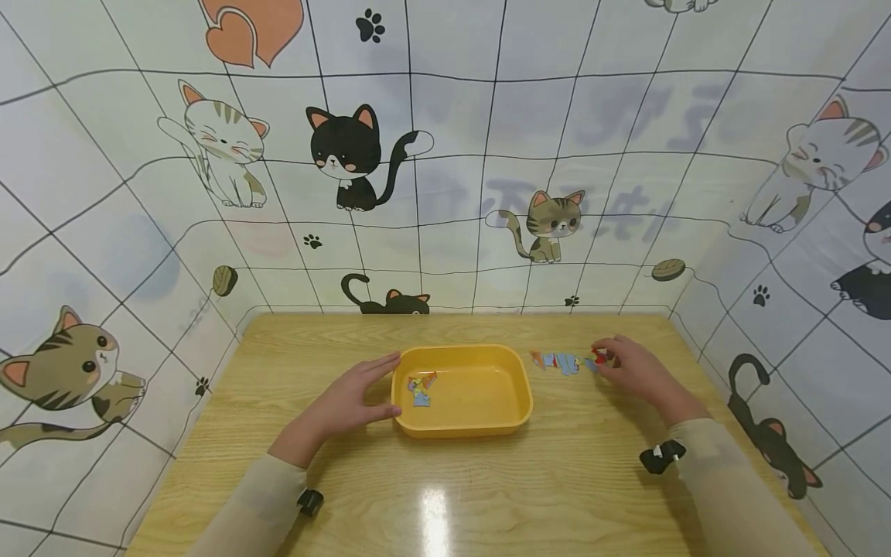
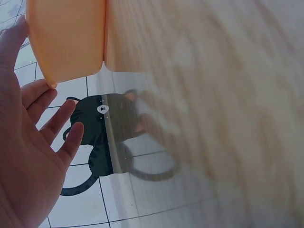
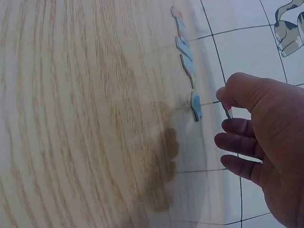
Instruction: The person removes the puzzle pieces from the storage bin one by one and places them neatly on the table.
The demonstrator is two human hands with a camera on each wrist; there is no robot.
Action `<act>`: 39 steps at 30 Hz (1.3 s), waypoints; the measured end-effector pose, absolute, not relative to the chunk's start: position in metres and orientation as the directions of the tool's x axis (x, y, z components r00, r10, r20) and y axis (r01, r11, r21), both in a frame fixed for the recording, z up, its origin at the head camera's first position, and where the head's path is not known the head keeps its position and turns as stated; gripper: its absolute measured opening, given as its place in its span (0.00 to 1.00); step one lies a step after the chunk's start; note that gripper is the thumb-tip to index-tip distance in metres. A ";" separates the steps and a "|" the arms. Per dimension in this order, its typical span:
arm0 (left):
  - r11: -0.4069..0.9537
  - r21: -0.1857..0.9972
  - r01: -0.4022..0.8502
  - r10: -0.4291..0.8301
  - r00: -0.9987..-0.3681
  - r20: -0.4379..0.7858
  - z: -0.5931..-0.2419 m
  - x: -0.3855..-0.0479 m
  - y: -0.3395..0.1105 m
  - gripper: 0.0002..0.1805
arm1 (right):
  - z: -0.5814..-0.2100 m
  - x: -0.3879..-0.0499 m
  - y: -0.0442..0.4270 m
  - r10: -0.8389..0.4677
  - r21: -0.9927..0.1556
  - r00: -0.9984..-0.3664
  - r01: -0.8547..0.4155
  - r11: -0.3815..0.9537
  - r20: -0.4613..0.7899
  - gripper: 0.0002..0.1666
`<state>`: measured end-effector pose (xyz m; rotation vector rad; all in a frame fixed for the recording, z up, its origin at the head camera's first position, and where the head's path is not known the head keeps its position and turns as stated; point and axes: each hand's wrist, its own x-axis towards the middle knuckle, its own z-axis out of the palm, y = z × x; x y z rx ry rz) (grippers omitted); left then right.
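A white gridded sheet rises behind the wooden table and along its left and right sides. Printed on it beyond the table's back edge are a black cat, a striped cat and, higher above the table, orange hearts. Glare lies near the table's front.
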<state>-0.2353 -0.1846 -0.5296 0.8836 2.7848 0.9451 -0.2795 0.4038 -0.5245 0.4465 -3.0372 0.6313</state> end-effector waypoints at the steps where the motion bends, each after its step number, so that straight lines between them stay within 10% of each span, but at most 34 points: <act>1: 0.646 0.577 0.499 0.543 -0.832 0.112 -0.530 -0.235 -0.185 0.52 | -0.525 -0.280 0.405 -0.268 -0.390 -0.962 -0.270 0.880 0.060 0.25; 39: 0.654 0.583 0.481 0.539 -0.838 0.088 -0.528 -0.235 -0.184 0.52 | -0.535 -0.280 0.427 -0.283 -0.386 -0.959 -0.260 0.885 -0.003 0.23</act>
